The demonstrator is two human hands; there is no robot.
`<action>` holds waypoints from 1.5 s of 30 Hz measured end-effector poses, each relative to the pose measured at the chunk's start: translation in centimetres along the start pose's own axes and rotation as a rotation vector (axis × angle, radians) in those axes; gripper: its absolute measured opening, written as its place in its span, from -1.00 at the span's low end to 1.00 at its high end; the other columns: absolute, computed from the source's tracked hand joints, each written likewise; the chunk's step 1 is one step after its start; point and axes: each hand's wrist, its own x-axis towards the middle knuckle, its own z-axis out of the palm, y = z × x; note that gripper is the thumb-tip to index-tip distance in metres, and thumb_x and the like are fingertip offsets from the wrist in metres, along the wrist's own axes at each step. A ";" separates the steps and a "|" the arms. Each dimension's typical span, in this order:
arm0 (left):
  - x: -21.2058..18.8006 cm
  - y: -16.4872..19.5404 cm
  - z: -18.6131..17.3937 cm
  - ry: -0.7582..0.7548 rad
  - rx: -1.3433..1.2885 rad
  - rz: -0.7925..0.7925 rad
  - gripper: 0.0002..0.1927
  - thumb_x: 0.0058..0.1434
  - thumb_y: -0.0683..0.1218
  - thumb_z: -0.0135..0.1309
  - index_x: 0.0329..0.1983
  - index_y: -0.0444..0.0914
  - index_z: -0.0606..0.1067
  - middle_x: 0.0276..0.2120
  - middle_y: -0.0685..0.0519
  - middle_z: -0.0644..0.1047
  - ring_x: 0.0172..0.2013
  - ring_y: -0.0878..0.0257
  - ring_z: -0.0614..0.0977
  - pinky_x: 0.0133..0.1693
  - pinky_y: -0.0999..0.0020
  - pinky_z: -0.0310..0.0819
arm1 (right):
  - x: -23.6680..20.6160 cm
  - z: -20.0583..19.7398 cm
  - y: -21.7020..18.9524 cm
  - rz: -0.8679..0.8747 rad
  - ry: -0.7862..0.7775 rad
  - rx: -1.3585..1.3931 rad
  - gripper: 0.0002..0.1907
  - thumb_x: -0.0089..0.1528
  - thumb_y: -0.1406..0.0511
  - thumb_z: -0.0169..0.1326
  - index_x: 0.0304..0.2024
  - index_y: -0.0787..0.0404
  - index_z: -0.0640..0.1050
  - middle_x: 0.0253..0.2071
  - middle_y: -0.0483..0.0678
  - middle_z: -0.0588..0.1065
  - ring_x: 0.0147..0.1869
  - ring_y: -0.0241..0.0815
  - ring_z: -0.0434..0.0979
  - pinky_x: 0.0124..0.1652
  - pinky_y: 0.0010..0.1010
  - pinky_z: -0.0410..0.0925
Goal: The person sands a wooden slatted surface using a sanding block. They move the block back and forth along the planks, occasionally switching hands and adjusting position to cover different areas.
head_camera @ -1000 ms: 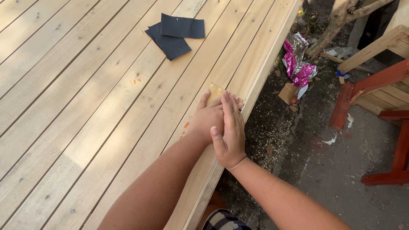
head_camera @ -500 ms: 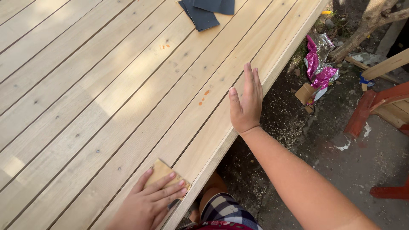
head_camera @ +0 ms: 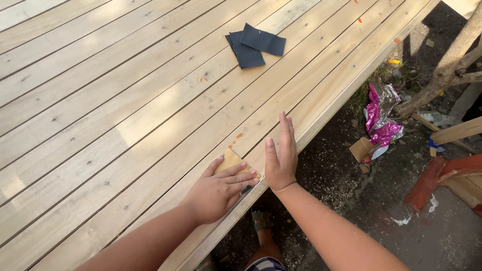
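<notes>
My left hand [head_camera: 217, 189] presses a folded tan piece of sandpaper [head_camera: 230, 161] flat onto the outermost plank of a pale wooden slatted surface [head_camera: 125, 115], close to its near edge. My right hand [head_camera: 281, 158] lies just to the right of it, fingers straight and together, palm resting on the same plank at the edge, holding nothing. The two hands are almost touching.
Dark sandpaper sheets [head_camera: 253, 44] lie stacked farther up the planks. Off the right edge is bare ground with sawdust, a crumpled pink foil wrapper [head_camera: 380, 118], a cardboard scrap [head_camera: 361, 148], red-painted wood [head_camera: 442, 178] and a tree trunk [head_camera: 447, 70]. My sandalled foot [head_camera: 261, 221] shows below the edge.
My left hand slid the sandpaper back along the plank toward me, then forward again to beside my right hand. My right hand stayed flat on the plank's edge.
</notes>
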 end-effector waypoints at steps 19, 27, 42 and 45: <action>0.3 3.1 -1.0 0.082 -0.258 -0.460 -0.60 0.38 0.12 -0.16 0.16 0.03 0.56 0.35 0.34 0.40 0.47 0.31 0.11 0.45 -0.03 -0.37 | 7.4 5.1 -0.3 -0.076 -0.491 0.363 -0.37 0.46 0.17 -0.25 0.52 0.31 0.09 0.60 0.15 0.04 0.71 0.07 -0.15 0.52 -0.16 -0.15; -30.0 9.0 -3.3 0.291 -0.042 -1.460 -0.51 0.34 0.13 -0.19 0.34 0.18 0.39 0.47 0.47 0.19 0.51 0.35 0.03 0.42 0.03 -0.21 | 3.9 12.9 -2.6 -0.562 -0.874 -0.380 -0.28 0.36 0.00 -0.17 0.51 0.08 0.07 0.57 -0.03 -0.03 0.64 -0.03 -0.22 0.45 0.03 -0.34; 6.5 4.0 -1.0 0.206 0.036 -0.594 -0.56 0.37 0.07 -0.14 0.32 0.12 0.42 0.40 0.30 0.30 0.47 0.29 0.12 0.43 -0.16 -0.36 | 13.7 8.8 6.7 -0.332 -0.811 0.036 -0.49 0.45 0.14 -0.27 0.40 0.12 0.36 0.45 -0.05 0.33 0.60 -0.07 0.16 0.49 -0.18 -0.10; 8.1 2.0 -0.6 0.228 -0.031 -0.536 -0.58 0.38 0.05 -0.15 0.29 0.15 0.44 0.37 0.33 0.34 0.46 0.32 0.15 0.43 -0.09 -0.30 | 14.8 7.8 7.3 -0.323 -0.794 0.091 -0.49 0.45 0.18 -0.27 0.38 0.21 0.38 0.42 0.02 0.37 0.58 -0.03 0.21 0.49 -0.19 -0.08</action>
